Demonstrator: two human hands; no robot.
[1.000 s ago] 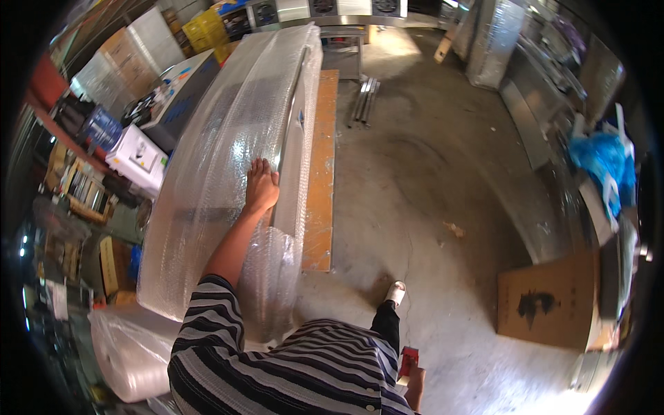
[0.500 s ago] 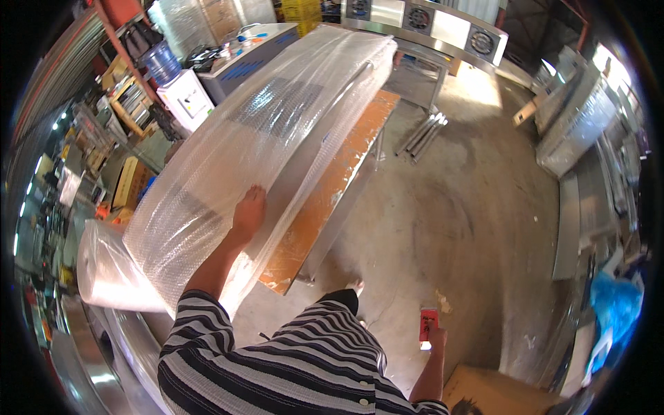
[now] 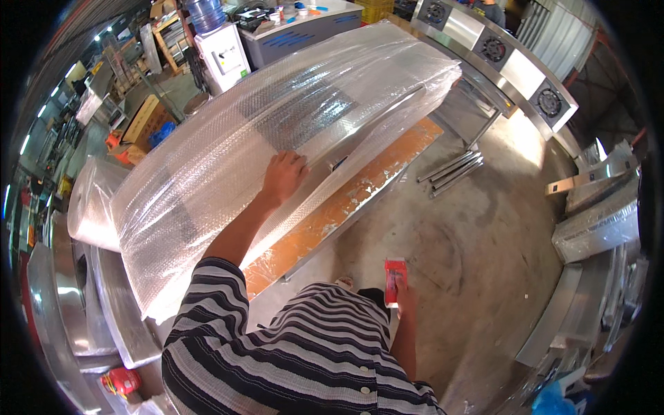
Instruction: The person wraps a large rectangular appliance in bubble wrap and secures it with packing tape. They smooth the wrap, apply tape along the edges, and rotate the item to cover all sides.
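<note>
A long sheet of clear bubble wrap (image 3: 228,149) covers a large long item whose dark and bright panels show through it. My left hand (image 3: 282,176) rests on top of the wrap with its fingers laid out over it, holding nothing. Along the near right side the wrap hangs loose, and an orange-brown board (image 3: 346,200) with scuffed, peeling patches shows beneath. Low by my right side, my right hand (image 3: 407,299) is closed around a red, flat, box-like thing (image 3: 395,273) with a pale end; its exact kind cannot be made out.
A bubble wrap roll (image 3: 93,207) stands at the left end. Metal tubes (image 3: 453,171) lie on the concrete floor to the right. Beyond are a long metal unit with round fans (image 3: 494,48), a water dispenser (image 3: 223,61) and a grey cabinet (image 3: 297,43). Wrapped panels (image 3: 602,221) line the right.
My left hand has slid farther along the wrap, away from me. The red thing in my right hand has come closer to my body. The view has turned right.
</note>
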